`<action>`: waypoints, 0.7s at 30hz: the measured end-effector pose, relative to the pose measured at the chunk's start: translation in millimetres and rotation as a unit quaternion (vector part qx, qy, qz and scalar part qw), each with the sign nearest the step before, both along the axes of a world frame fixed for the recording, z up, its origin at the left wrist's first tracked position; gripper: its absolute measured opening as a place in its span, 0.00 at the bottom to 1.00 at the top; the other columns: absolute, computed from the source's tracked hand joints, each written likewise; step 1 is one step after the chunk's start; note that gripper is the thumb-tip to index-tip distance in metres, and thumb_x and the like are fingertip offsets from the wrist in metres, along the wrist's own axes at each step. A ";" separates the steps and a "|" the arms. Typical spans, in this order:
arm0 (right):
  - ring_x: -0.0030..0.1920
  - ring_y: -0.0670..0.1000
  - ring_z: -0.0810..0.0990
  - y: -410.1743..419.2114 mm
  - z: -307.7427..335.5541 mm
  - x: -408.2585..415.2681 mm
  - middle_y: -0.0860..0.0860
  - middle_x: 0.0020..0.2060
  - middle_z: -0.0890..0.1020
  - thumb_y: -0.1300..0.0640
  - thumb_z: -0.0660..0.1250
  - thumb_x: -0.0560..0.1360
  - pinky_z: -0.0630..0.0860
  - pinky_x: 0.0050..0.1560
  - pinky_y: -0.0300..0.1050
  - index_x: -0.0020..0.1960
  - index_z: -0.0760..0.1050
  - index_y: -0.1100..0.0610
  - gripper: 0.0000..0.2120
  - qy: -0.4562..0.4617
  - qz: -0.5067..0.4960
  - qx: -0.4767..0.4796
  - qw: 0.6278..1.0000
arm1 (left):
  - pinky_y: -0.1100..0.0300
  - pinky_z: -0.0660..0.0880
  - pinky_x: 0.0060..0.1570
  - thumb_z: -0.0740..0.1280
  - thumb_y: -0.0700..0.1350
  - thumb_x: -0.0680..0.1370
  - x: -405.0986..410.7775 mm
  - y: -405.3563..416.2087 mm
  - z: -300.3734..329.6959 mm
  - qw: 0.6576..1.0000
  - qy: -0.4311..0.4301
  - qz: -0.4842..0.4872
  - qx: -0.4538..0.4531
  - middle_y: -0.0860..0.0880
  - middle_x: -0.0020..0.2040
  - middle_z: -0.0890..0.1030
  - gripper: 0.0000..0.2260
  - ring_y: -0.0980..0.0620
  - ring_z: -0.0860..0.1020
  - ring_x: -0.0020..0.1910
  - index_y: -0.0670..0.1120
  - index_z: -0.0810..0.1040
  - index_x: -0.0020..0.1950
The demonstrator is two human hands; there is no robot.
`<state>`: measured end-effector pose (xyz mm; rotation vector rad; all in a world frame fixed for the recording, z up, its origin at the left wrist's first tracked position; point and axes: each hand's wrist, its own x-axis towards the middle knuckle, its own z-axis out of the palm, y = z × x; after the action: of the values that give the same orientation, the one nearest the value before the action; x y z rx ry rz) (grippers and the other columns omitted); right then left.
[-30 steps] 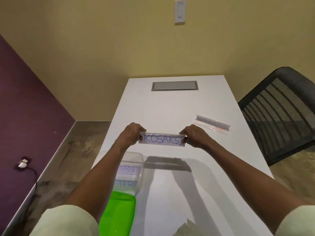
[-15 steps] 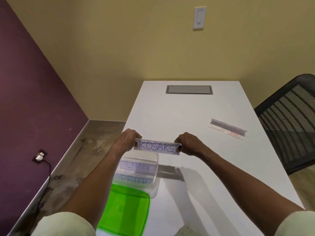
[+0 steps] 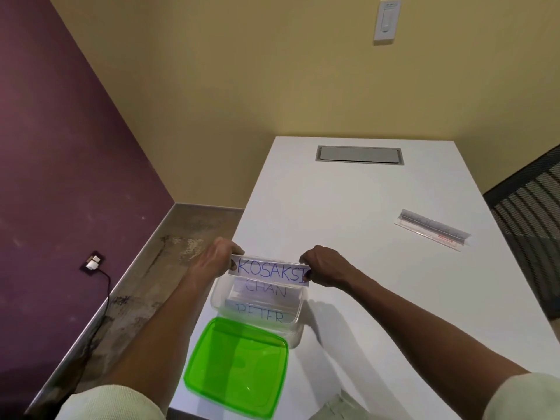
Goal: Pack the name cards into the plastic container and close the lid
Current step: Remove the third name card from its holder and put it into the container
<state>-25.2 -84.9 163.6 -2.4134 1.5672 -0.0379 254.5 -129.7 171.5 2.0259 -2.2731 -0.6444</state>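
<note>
I hold a name card reading KOSAKSI (image 3: 269, 271) by its two ends, just above the far rim of the clear plastic container (image 3: 300, 322). My left hand (image 3: 216, 258) pinches its left end and my right hand (image 3: 325, 265) pinches its right end. Inside the container stand two cards, CHAN (image 3: 266, 290) and PETER (image 3: 260, 315). The green lid (image 3: 238, 366) lies open-side up on the table, right in front of the container. Another clear name card holder (image 3: 431, 229) lies on the table at the far right.
The white table (image 3: 348, 207) has a grey cable hatch (image 3: 359, 154) at its far end. A black mesh chair (image 3: 530, 219) stands at the right edge. The container sits close to the table's left edge, with floor and a wall plug (image 3: 94, 263) below.
Both hands have carried the KOSAKSI card toward me and leftward, from above bare table to just over the container. The camera has turned, so the container and lid show more fully.
</note>
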 end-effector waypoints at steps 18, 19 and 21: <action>0.51 0.61 0.79 3.1 -32.3 43.2 0.61 0.52 0.78 0.57 0.69 0.71 0.72 0.43 0.47 0.54 0.74 0.63 0.14 0.110 0.071 0.058 0.990 | 0.55 0.78 0.53 0.77 0.36 0.67 25.5 14.0 -43.6 0.991 -0.099 -0.080 0.039 0.44 0.55 0.83 0.21 0.48 0.81 0.52 0.46 0.82 0.58; 0.51 0.61 0.79 3.1 -32.6 44.6 0.61 0.52 0.79 0.58 0.69 0.72 0.72 0.43 0.47 0.54 0.74 0.63 0.13 0.117 0.075 0.057 0.989 | 0.56 0.78 0.53 0.76 0.36 0.67 24.1 15.2 -43.6 0.991 -0.098 -0.079 0.042 0.44 0.55 0.83 0.20 0.47 0.81 0.51 0.46 0.82 0.59; 0.51 0.61 0.79 2.7 -32.3 47.6 0.61 0.52 0.79 0.59 0.69 0.71 0.73 0.44 0.47 0.54 0.74 0.63 0.13 0.125 0.080 0.057 0.987 | 0.56 0.77 0.54 0.75 0.35 0.68 22.5 15.9 -44.8 0.991 -0.100 -0.073 0.049 0.43 0.55 0.82 0.20 0.46 0.81 0.52 0.46 0.81 0.59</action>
<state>22.4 -82.2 131.4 -2.5210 1.4204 0.3892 277.0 -113.8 126.7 2.0674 -2.5711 -0.5967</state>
